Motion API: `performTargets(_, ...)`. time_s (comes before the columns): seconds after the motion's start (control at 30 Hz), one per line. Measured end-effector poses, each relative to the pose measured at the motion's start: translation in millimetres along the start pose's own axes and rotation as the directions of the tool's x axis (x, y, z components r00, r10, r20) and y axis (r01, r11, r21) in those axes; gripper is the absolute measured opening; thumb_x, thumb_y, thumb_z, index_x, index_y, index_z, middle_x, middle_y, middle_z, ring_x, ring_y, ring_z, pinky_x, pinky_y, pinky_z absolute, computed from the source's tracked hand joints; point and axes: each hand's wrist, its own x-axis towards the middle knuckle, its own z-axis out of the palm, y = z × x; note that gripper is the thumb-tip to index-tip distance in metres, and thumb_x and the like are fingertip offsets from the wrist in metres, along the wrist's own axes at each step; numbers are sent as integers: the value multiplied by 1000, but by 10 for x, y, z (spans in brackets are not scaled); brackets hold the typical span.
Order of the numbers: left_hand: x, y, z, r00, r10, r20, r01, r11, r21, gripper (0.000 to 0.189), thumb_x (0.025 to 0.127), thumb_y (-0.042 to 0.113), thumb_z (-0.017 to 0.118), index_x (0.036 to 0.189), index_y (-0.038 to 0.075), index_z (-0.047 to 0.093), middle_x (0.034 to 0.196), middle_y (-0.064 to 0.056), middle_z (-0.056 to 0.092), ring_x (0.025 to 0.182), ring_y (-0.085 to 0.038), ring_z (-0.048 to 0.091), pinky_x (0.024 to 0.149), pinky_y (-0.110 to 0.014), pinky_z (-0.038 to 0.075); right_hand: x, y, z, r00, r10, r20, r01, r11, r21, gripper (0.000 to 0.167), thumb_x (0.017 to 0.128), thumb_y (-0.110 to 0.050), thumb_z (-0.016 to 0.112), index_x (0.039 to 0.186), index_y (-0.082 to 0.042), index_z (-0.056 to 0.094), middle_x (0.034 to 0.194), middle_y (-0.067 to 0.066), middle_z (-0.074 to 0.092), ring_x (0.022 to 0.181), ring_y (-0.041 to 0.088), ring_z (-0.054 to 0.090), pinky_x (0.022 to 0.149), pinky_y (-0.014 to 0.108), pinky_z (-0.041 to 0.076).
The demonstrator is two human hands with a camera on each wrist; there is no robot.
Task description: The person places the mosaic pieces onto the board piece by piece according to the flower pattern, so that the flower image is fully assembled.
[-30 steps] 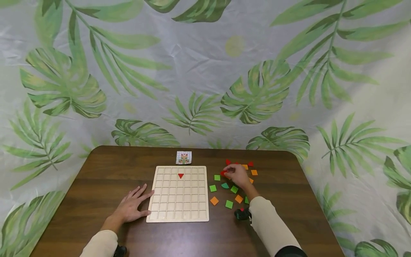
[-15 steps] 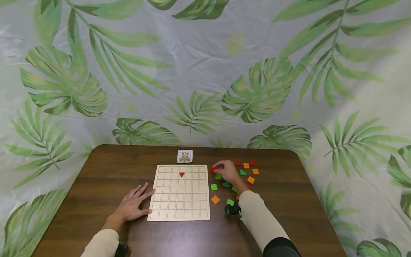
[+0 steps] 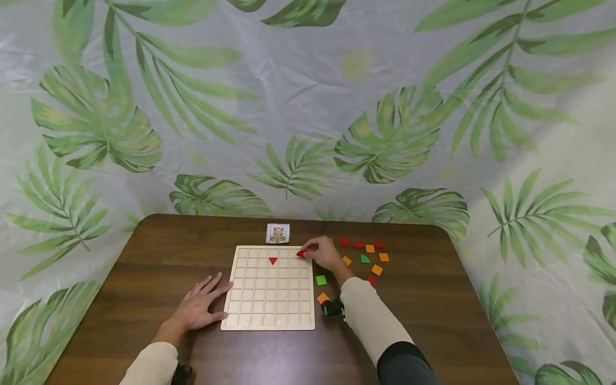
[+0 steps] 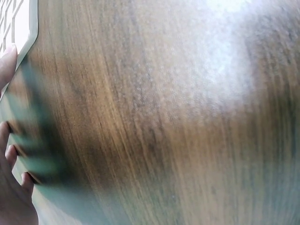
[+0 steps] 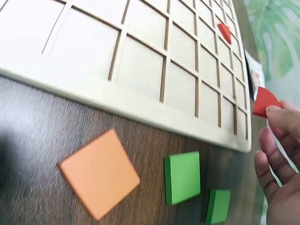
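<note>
A pale wooden grid board [image 3: 269, 307] lies on the table, with a red triangle tile [image 3: 272, 261] in one of its upper cells. My right hand [image 3: 324, 253] pinches a red tile [image 5: 264, 101] between thumb and fingertips, over the board's upper right corner; one side of this tile looks curved in the right wrist view. My left hand [image 3: 196, 308] rests beside the board with fingers spread, its thumb and index fingertip touching the left edge. In the left wrist view only part of the left hand's fingers [image 4: 16, 187] shows.
A small picture card [image 3: 277, 233] with a gridded pattern lies behind the board. Right of the board are scattered several tiles, among them a green square [image 5: 183, 178], an orange square [image 5: 100, 174], red tiles [image 3: 357, 245] and a green curved tile [image 3: 365, 259]. The right forearm covers some.
My right hand has carried the red tile leftward from among the loose tiles to the board's upper right corner. The left hand has stayed at the board's left edge.
</note>
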Motion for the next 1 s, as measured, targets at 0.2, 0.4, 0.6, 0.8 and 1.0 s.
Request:
performTargets(0.2,4,5,-19,1000,4,-16,-3,1000,8,74,81,51,69,142,16,48,152,-22,31,135,-49,29,104,-68,23,102,-58,117,1000,0,29,2,998,-55,7,86,-3,70,91,-6,75,89,4,69,73,14,60,67,28,52)
performTargets(0.4,-20,20,-27,1000,-7,-5,7,1000,7,73,81,51,69,142,16,49,152,-21,32,135,-48,30,104,-67,24,155,-164,289,995,-12,95,19,997,-78,9,88,-3,68,90,-7,75,89,2,69,72,12,60,66,27,51)
performTargets(0.6,3,35,-49,1000,-9,-11,9,1000,7,73,81,50,70,143,17,48,153,-20,31,136,-48,29,105,-67,23,200,-266,392,996,9,87,2,992,-125,8,87,-4,70,87,-10,75,84,-1,68,71,12,55,65,27,48)
performTargets(0.8,1,8,-22,1000,-16,-1,16,1000,10,74,82,52,68,143,17,47,154,-20,30,137,-47,28,106,-66,21,210,-253,457,995,34,99,-20,990,-140,6,86,-5,71,87,-10,75,82,-3,67,70,11,55,64,26,48)
performTargets(1.0,-16,-22,7,998,24,-50,-25,1000,-12,73,80,51,69,142,18,49,151,-21,33,134,-50,31,102,-68,24,209,-230,485,994,40,103,-25,989,-143,8,88,-5,69,88,-10,75,84,-2,68,72,10,56,67,26,48)
